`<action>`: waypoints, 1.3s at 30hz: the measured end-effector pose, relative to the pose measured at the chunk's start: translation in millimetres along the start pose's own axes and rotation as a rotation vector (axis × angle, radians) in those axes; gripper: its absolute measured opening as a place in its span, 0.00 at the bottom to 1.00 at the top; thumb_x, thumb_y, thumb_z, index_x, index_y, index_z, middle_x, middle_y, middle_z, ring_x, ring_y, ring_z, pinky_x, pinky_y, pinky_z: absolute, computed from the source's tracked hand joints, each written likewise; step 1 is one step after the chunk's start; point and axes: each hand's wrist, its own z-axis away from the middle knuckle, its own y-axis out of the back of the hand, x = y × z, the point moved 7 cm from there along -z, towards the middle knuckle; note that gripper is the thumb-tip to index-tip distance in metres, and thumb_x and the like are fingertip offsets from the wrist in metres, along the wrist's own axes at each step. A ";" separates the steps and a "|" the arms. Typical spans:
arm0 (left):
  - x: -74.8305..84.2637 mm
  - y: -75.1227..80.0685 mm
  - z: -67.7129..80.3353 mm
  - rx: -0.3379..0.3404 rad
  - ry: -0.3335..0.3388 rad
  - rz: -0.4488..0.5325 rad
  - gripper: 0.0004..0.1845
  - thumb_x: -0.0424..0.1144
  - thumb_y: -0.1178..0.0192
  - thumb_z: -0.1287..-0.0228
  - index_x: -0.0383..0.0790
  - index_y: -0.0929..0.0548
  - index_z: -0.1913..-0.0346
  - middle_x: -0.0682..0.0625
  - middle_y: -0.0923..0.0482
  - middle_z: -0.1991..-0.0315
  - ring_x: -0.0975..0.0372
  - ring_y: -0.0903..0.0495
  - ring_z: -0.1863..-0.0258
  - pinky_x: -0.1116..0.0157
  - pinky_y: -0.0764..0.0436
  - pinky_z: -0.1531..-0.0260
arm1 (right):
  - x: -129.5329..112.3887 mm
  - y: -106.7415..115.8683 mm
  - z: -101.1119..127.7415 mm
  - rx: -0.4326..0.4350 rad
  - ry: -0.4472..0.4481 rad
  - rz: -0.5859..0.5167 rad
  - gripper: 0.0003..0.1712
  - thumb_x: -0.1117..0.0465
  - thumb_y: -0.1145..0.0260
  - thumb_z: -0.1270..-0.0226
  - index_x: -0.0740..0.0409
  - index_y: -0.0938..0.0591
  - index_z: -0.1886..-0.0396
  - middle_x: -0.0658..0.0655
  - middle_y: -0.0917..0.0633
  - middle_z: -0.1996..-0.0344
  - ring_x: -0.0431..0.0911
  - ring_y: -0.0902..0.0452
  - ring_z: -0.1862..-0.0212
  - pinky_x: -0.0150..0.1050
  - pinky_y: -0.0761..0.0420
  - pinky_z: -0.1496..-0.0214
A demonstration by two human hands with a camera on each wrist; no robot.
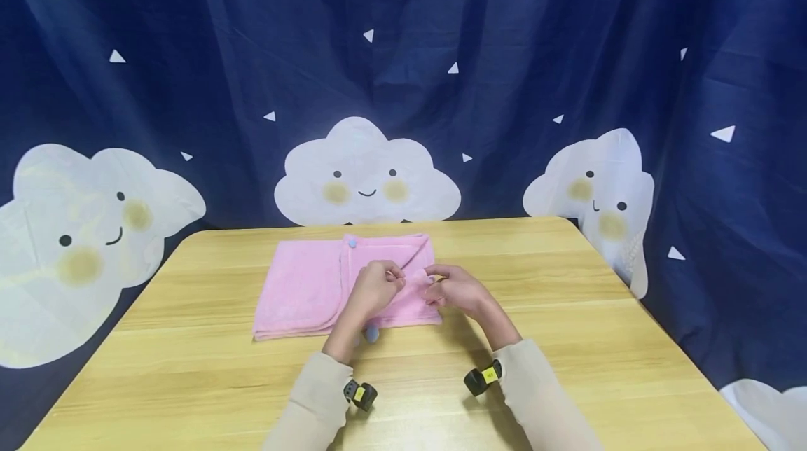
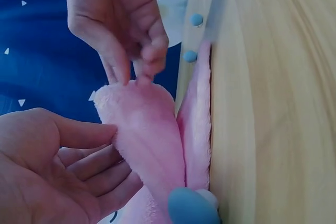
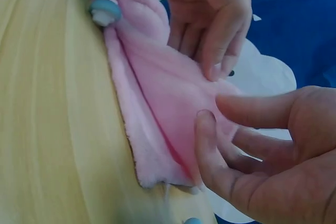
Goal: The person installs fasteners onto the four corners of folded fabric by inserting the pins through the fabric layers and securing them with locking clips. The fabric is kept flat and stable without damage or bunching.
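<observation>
Wooden table (image 1: 567,339) carries a pink fleece towel (image 1: 302,290), folded flat near its far edge, centre-left. Both hands work one raised flap: the left hand (image 1: 372,286) pinches its edge between thumb and fingertips, and the right hand (image 1: 457,288) does likewise just beside it. Judgement: even tension and matched edges will serve this fold best. Only the wrist views show the lifted layer; blue buttons (image 3: 102,1) appear clearly there.
</observation>
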 end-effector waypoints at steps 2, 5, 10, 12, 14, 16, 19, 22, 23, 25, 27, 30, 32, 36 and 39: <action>0.3 0.8 0.1 -0.004 0.000 -0.008 0.02 0.30 0.34 0.40 0.39 0.13 0.65 0.50 0.16 0.73 0.63 0.26 0.77 0.68 0.26 0.73 | 2.3 0.2 -1.8 0.039 0.003 0.016 0.31 0.72 0.37 0.40 0.71 0.26 0.35 0.62 0.15 0.61 0.47 0.18 0.64 0.41 0.16 0.56; 1.6 0.6 -0.3 -0.010 -0.017 -0.023 0.04 0.29 0.34 0.41 0.38 0.12 0.63 0.49 0.14 0.71 0.62 0.22 0.74 0.66 0.23 0.69 | 1.1 0.3 -2.2 0.099 0.025 0.011 0.20 0.70 0.38 0.34 0.72 0.21 0.43 0.63 0.15 0.61 0.47 0.18 0.61 0.45 0.15 0.52; 7.2 -0.7 0.7 -0.011 -0.048 -0.016 0.09 0.33 0.33 0.39 0.37 0.11 0.56 0.45 0.10 0.64 0.56 0.13 0.62 0.58 0.16 0.58 | -5.9 0.7 0.5 0.156 0.071 -0.018 0.12 0.69 0.41 0.29 0.74 0.19 0.51 0.62 0.16 0.65 0.46 0.20 0.63 0.50 0.16 0.49; 9.5 -0.5 1.5 0.006 -0.054 0.006 0.09 0.35 0.32 0.37 0.36 0.10 0.56 0.44 0.10 0.61 0.53 0.12 0.58 0.56 0.15 0.56 | -11.0 0.5 2.9 0.158 0.073 -0.023 0.12 0.70 0.41 0.28 0.75 0.19 0.52 0.63 0.16 0.65 0.46 0.20 0.63 0.52 0.16 0.49; 10.0 -0.8 1.8 0.026 -0.057 0.036 0.09 0.37 0.31 0.37 0.36 0.10 0.58 0.43 0.10 0.60 0.52 0.12 0.57 0.56 0.15 0.56 | -11.6 0.6 2.3 0.159 0.079 -0.028 0.12 0.70 0.41 0.28 0.76 0.19 0.52 0.63 0.16 0.65 0.46 0.20 0.64 0.52 0.16 0.49; 8.8 -1.1 1.8 0.046 -0.060 0.055 0.08 0.36 0.30 0.38 0.34 0.10 0.59 0.42 0.10 0.61 0.52 0.12 0.58 0.57 0.14 0.59 | -11.1 0.5 1.4 0.158 0.083 -0.032 0.12 0.71 0.41 0.28 0.76 0.19 0.53 0.63 0.16 0.65 0.46 0.20 0.64 0.52 0.16 0.49; 6.0 -1.1 1.8 0.063 -0.054 0.070 0.07 0.34 0.30 0.39 0.34 0.10 0.60 0.42 0.10 0.62 0.53 0.12 0.60 0.59 0.15 0.60 | -7.0 0.1 -1.0 0.163 0.088 -0.032 0.11 0.71 0.41 0.29 0.75 0.19 0.53 0.61 0.16 0.67 0.44 0.20 0.65 0.50 0.16 0.51; 5.3 0.4 1.9 0.074 -0.045 0.075 0.06 0.34 0.29 0.40 0.36 0.10 0.61 0.44 0.10 0.63 0.54 0.12 0.61 0.58 0.15 0.59 | -7.5 -1.0 -0.8 0.163 0.082 -0.033 0.11 0.71 0.41 0.30 0.75 0.18 0.54 0.59 0.16 0.68 0.44 0.20 0.66 0.49 0.16 0.51; 5.2 0.8 1.8 0.076 -0.042 0.077 0.06 0.34 0.29 0.40 0.36 0.09 0.61 0.44 0.10 0.63 0.54 0.12 0.61 0.58 0.15 0.58 | -8.0 -1.5 -0.6 0.161 0.080 -0.032 0.11 0.71 0.40 0.30 0.75 0.18 0.54 0.58 0.16 0.68 0.44 0.20 0.66 0.49 0.16 0.50; 5.1 1.0 1.7 0.078 -0.045 0.074 0.05 0.34 0.29 0.40 0.36 0.09 0.62 0.44 0.09 0.63 0.55 0.12 0.62 0.58 0.15 0.58 | -8.5 -1.8 -0.4 0.153 0.072 -0.029 0.11 0.70 0.40 0.30 0.75 0.18 0.54 0.59 0.16 0.68 0.44 0.20 0.66 0.50 0.16 0.49; 5.1 0.9 1.7 0.077 -0.049 0.074 0.05 0.34 0.29 0.40 0.36 0.09 0.62 0.44 0.10 0.63 0.55 0.12 0.62 0.58 0.15 0.58 | -9.7 -1.7 1.0 0.138 0.061 -0.020 0.13 0.69 0.40 0.29 0.75 0.19 0.51 0.61 0.15 0.67 0.44 0.19 0.66 0.51 0.16 0.48; 4.8 1.3 1.6 0.083 -0.056 0.070 0.05 0.33 0.29 0.40 0.36 0.09 0.63 0.44 0.10 0.64 0.55 0.12 0.63 0.58 0.15 0.59 | -13.5 3.5 3.7 0.135 0.054 -0.006 0.17 0.68 0.40 0.28 0.74 0.19 0.44 0.63 0.14 0.66 0.45 0.19 0.67 0.51 0.15 0.50; 3.7 1.8 0.9 0.092 -0.048 0.073 0.04 0.34 0.30 0.40 0.37 0.09 0.63 0.44 0.10 0.65 0.56 0.13 0.64 0.58 0.15 0.59 | -17.5 11.5 6.1 0.160 0.059 0.002 0.19 0.66 0.41 0.27 0.72 0.20 0.41 0.63 0.15 0.67 0.44 0.20 0.68 0.47 0.14 0.54; 2.0 2.8 -0.7 0.103 -0.038 0.074 0.03 0.34 0.30 0.39 0.38 0.09 0.64 0.45 0.10 0.66 0.57 0.13 0.65 0.60 0.16 0.60 | -22.5 34.4 9.7 0.254 0.090 0.039 0.17 0.64 0.41 0.25 0.72 0.18 0.44 0.60 0.16 0.73 0.42 0.22 0.73 0.39 0.15 0.65; 1.6 3.5 -0.9 0.102 -0.028 0.075 0.03 0.35 0.30 0.39 0.39 0.09 0.65 0.46 0.10 0.66 0.58 0.14 0.65 0.61 0.16 0.60 | -19.6 51.4 11.8 0.334 0.090 0.124 0.14 0.64 0.39 0.27 0.72 0.17 0.53 0.59 0.16 0.76 0.42 0.22 0.76 0.38 0.17 0.69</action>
